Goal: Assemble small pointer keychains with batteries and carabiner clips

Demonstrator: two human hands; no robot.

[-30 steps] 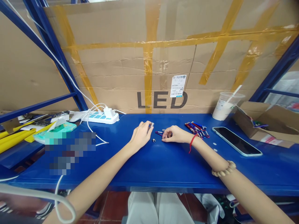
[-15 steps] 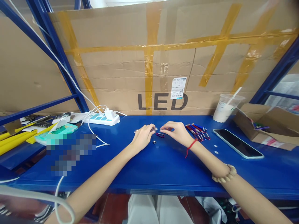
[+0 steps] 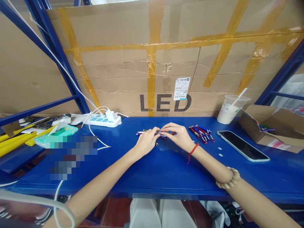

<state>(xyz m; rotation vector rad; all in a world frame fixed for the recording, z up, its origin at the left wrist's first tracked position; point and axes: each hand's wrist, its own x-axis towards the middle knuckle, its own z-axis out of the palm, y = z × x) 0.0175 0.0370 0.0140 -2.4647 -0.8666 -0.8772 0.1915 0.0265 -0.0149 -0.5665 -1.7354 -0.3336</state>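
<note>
The fingertips of my left hand (image 3: 147, 141) and my right hand (image 3: 178, 134) meet above the blue table, both pinched around something too small to make out. Poking out beyond my left hand is the end of a purple and silver tube (image 3: 140, 133). A purple carabiner clip (image 3: 164, 137) shows partly below my right fingers. Just under the fingertips, a small shiny metal piece (image 3: 157, 144) lies on the table. Right of my right hand rests a bunch of red and blue slim metal tubes with carabiner clips (image 3: 201, 134).
A phone (image 3: 243, 146), a plastic drink cup with a straw (image 3: 228, 110) and an open cardboard box (image 3: 273, 126) stand at the right. Two small pale discs (image 3: 220, 155) lie near the phone. At the left are a white power strip (image 3: 103, 120), cables and yellow-handled items (image 3: 16, 142).
My right hand has moved slightly left, so its fingertips now meet those of my left hand. More of the purple tube shows beside my left hand.
</note>
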